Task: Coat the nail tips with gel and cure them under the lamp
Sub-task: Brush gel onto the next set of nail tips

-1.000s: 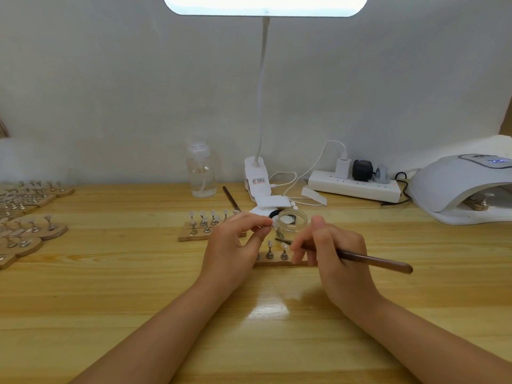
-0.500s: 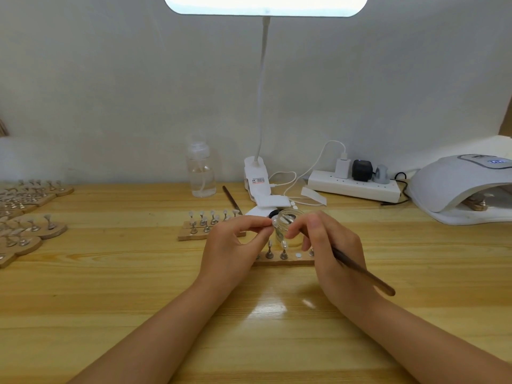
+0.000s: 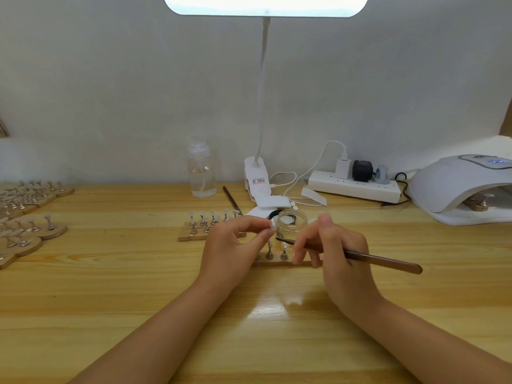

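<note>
Plain off-white wall (image 3: pixel 110 92) runs across the far side, w/ a pale varnished wooden tabletop (image 3: pixel 110 300) filling the near half, grain running left to right. A white clip-on desk lamp on a bendy neck (image 3: pixel 261 87) rises from far centre, its lit oblong head (image 3: pixel 266 4) at top edge; glare patch on the wood near centre. White power strip (image 3: pixel 354 187) w/ plugs sits far right by the wall.

Glossy varnished wooden table (image 3: pixel 110 286), clear glass jar (image 3: pixel 292 221), dark polished wooden brush (image 3: pixel 374 257), white plastic curing lamp (image 3: pixel 454 187)
</note>
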Demonstrator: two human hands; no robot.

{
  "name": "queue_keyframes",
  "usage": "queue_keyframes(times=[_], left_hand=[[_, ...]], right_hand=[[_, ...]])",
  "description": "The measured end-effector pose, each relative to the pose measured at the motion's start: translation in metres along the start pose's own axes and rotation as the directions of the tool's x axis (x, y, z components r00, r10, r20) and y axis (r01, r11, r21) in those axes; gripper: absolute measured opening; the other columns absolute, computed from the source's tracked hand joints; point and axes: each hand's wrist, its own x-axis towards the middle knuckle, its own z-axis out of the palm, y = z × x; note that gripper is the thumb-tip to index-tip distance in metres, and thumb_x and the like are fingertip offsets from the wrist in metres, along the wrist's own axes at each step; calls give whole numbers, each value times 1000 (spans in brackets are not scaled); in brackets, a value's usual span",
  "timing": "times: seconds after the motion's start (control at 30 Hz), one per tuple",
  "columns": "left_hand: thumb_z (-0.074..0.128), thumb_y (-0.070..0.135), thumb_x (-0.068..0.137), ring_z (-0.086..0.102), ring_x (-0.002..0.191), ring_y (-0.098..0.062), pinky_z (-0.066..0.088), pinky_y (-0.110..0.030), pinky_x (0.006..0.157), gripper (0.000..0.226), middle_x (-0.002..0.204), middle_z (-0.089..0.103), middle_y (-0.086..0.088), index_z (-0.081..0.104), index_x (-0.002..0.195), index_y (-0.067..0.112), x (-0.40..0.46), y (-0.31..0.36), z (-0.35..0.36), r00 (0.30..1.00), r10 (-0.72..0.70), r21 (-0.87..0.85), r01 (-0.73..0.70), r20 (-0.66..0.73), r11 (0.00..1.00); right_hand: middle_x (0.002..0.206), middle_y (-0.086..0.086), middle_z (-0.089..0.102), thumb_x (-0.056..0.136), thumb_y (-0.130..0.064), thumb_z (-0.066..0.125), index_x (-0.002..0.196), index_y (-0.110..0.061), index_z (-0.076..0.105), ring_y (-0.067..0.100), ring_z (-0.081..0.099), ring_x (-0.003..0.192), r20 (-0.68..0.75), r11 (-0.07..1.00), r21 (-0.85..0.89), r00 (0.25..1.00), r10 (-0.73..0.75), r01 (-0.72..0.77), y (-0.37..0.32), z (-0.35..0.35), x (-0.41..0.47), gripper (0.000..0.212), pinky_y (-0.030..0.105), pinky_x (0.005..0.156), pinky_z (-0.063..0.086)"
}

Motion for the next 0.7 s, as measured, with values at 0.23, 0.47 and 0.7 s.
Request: queue_keyframes(times=[0.23,0.47,0.7], left_hand=[[74,15,73,61,76,8,50,-18,78,28,73,63,34,63,73,41,0,-1,-1,1000,7,-2,-7,0,1000],[74,13,72,61,77,9,47,-12,77,31,71,62,36,63,73,42,0,-2,0,1000,25,-2,-25,-6,1000],[73,15,74,60,80,9,46,-15,80,26,70,63,34,64,73,40,0,-1,0,1000,11,10,-11,16,1000]], right_hand=[[55,-1,62,86,-42,32,63,-15,62,1,55,50,4,998,-31,999,46,-45,0,2,1,46,7,56,38],[64,2,65,85,-41,33,68,-21,61,0,54,52,-14,998,-45,999,45,-45,-3,0,2,39,9,52,38],[68,5,65,86,-41,31,67,-15,61,10,47,46,-31,999,-30,999,34,-35,-4,-1,3,44,11,48,38]])
